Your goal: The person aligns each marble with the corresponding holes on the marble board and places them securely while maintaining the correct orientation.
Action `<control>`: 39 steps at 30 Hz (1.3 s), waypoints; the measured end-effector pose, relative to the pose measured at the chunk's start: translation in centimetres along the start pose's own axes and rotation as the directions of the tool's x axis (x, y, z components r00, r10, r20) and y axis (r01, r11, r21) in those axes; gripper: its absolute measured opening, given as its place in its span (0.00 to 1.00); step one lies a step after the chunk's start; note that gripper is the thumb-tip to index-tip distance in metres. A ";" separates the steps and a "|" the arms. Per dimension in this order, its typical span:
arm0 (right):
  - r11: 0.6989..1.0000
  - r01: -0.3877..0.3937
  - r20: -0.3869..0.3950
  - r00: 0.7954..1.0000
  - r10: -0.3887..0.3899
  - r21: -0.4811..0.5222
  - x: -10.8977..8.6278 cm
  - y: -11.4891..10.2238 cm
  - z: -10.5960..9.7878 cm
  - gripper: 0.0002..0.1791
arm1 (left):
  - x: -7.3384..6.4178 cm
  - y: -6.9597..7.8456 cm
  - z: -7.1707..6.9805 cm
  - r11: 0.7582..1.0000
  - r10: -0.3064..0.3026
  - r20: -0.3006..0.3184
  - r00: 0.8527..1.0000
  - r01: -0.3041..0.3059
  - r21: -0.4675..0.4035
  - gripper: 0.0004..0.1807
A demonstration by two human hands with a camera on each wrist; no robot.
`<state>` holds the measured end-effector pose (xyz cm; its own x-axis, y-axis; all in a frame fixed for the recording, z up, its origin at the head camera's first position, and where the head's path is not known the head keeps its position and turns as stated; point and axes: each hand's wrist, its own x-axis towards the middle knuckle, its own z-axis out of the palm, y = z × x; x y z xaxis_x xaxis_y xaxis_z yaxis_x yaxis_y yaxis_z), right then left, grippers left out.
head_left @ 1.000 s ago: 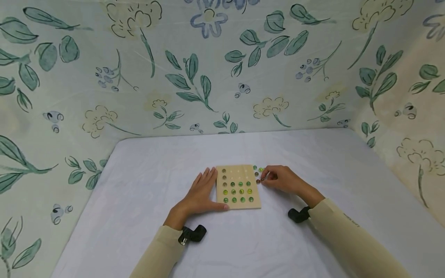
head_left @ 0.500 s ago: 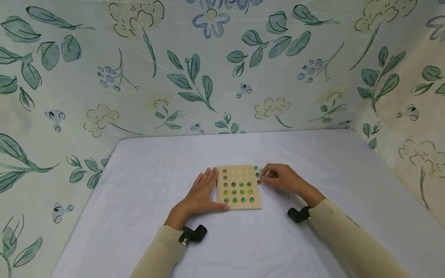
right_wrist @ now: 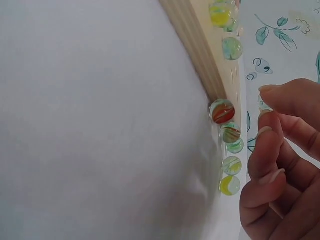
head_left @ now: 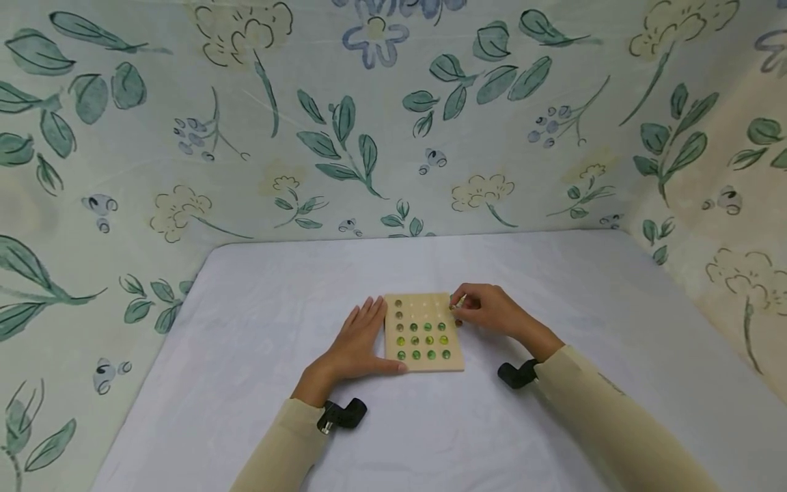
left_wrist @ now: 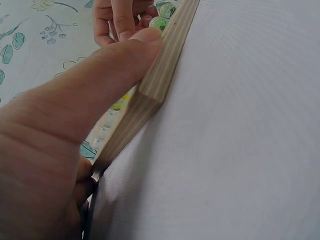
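A square wooden board [head_left: 453, 363] lies on the white cloth, with green and yellow glass marbles [head_left: 416, 340] filling its nearer rows and left column. My left hand [head_left: 347, 345] rests against the board, fingers straight along its left side and thumb on the front edge. In the left wrist view that thumb [left_wrist: 117, 62] lies over the board's top. My right hand [head_left: 492, 311] is at the board's right edge. Seen from the right wrist, its thumb and index finger pinch a clear marble [right_wrist: 263, 103], mostly covered by the fingertips and raised beside the board.
Several loose marbles, among them a red-streaked marble [right_wrist: 222, 111] and a yellow-swirled marble [right_wrist: 230, 185], line the board's right side. A white cloth [head_left: 424, 437] covers the table. Floral fabric [head_left: 381, 123] hangs behind it. Each wrist carries a black camera.
My right hand was among the loose marbles right of the board; it has since lifted and shifted left to the board's edge with a marble. The left hand keeps its place.
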<state>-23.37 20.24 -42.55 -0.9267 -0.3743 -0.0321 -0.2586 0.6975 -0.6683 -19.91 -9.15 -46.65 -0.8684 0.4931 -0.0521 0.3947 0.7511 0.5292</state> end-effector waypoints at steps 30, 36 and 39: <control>0.999 -0.019 0.056 0.998 0.016 0.041 3.0 -3.1 2.6 0.06 | 0.0 0.0 0.0 1.000 -0.013 0.016 1.000 0.012 0.007 0.71; 1.000 -0.006 0.064 0.998 0.004 0.022 3.5 -3.5 3.1 0.06 | 0.1 0.0 -0.1 1.000 -0.012 0.019 1.000 0.012 0.008 0.71; 1.000 -0.009 0.069 0.998 0.008 0.020 3.7 -3.5 3.2 0.06 | 0.1 -0.1 0.0 1.000 -0.010 0.018 1.000 0.010 0.007 0.71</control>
<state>-25.04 14.44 -42.74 -0.9076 -0.4104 -0.0886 -0.2446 0.6884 -0.6828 -20.07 -9.21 -46.72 -0.8668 0.4934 -0.0722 0.3885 0.7589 0.5226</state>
